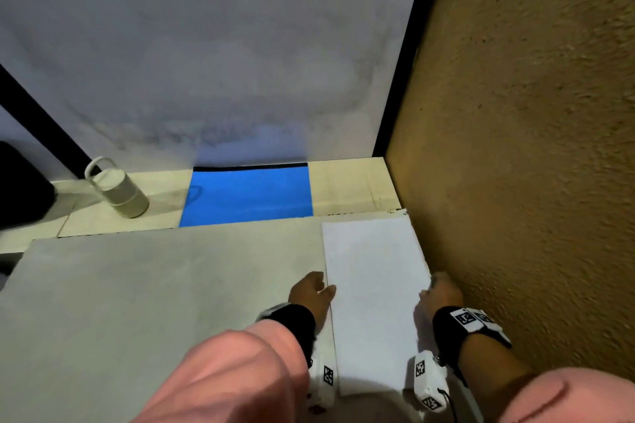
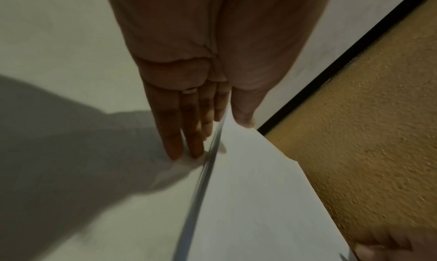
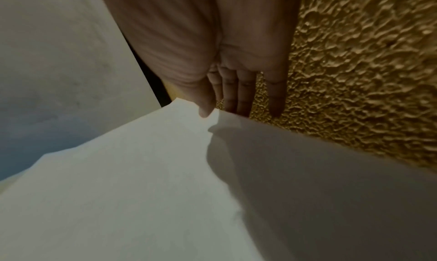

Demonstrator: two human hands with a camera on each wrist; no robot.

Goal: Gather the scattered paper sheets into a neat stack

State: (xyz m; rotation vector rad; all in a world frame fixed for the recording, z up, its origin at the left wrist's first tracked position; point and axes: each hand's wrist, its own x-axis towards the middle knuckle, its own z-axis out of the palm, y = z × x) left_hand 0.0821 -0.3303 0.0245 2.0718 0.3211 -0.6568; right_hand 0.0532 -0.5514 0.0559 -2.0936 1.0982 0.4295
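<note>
The paper stack [image 1: 374,299] lies at the right edge of the grey bench [image 1: 154,285], close against the textured brown wall [image 1: 532,148], with no loose sheets visible elsewhere, so the step in hand looks like the final squaring of the edges. To do it well, both hands should press inward evenly on the 2 long sides, then tap the short ends, keeping the sheets flat so none buckle or slide out.

The left hand [image 1: 311,290] has straight fingers [image 2: 187,126] laid along the stack's left edge, thumb resting on top of the paper; they press rather than clasp. The right hand [image 1: 441,294] meets the right edge beside the wall: its fingers [image 3: 238,94] extend nearly straight down the edge, thumb on the top sheet, which lifts slightly there. Neither hand encloses anything.
</note>
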